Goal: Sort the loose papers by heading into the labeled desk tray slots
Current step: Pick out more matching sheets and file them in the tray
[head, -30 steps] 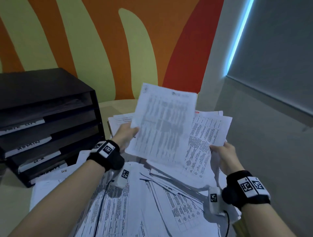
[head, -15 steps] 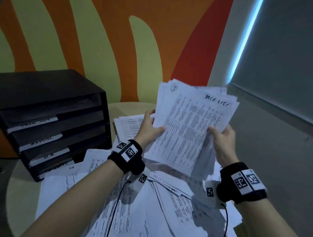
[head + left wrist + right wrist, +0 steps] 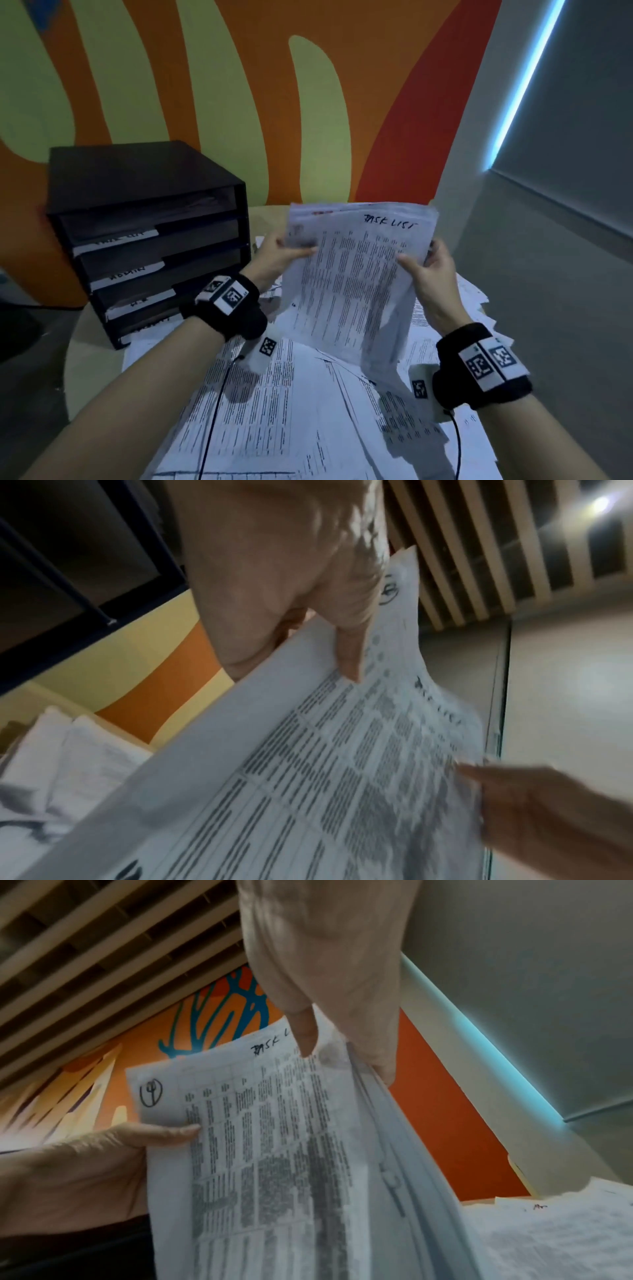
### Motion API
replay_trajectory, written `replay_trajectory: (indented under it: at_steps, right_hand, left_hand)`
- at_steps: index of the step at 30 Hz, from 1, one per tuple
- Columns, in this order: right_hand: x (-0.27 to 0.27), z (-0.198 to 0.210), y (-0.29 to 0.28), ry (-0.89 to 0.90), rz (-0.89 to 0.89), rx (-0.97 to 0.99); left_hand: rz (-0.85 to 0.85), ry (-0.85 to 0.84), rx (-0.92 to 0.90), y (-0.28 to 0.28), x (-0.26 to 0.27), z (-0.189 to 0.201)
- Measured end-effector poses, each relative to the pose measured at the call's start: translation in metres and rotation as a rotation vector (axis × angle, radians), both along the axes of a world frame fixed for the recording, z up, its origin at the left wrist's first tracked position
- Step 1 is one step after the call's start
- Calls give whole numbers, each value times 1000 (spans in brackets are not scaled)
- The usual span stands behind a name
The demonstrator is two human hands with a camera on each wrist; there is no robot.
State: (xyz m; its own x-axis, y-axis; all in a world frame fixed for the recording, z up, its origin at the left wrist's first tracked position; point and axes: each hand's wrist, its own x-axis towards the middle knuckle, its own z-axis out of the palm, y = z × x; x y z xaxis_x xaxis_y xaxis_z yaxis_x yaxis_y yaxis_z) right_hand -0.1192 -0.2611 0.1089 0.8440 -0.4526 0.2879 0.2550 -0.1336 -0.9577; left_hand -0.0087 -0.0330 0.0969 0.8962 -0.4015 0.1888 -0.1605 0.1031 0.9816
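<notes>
Both hands grip one sheaf of papers (image 3: 356, 284), raised upright above the desk (image 3: 99, 346) so its handwritten "TASK LIST" heading can be read. Left hand (image 3: 277, 260) pinches the sheaf's left edge, right hand (image 3: 430, 274) its right edge. The desk tray (image 3: 147, 240) stands left of the sheaf; loose papers (image 3: 281, 394) lie beneath it.

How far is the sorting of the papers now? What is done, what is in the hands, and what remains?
Done: the tray slots already hold some sheets behind their labels. In hand: both the left hand and the right hand grip a stack whose top sheet reads "TASK LIST"; it is not yet filed. Left: a large loose pile covers the table.
</notes>
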Motion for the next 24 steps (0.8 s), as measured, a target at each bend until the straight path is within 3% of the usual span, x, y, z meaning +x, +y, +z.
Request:
replay_trajectory:
  at_steps: [4, 7, 10, 12, 15, 19, 21, 24]
  right_hand:
    - [-1, 6, 7, -14, -114, -195]
    - [-6, 27, 6, -121, -292, -560]
    - [-5, 53, 12, -129, -342, -938]
    - [4, 59, 10, -78, -339, -998]
    - [9, 58, 2, -160, -222, -705]
    - [2, 52, -6, -260, -154, -299]
    - [3, 47, -11, -285, -179, -143]
    - [12, 36, -9, -287, -127, 24]
  left_hand:
    - [196, -185, 142, -11, -1, -17]
    - [295, -533, 172, -20, -9, 3]
    - [318, -877, 304, -30, -24, 34]
    - [317, -984, 373, -33, -30, 43]
    - [318, -856, 307, -19, -28, 48]
    - [456, -434, 330, 33, -3, 40]
    - [354, -228, 203, 57, -1, 37]
    - [164, -126, 34, 76, -3, 31]
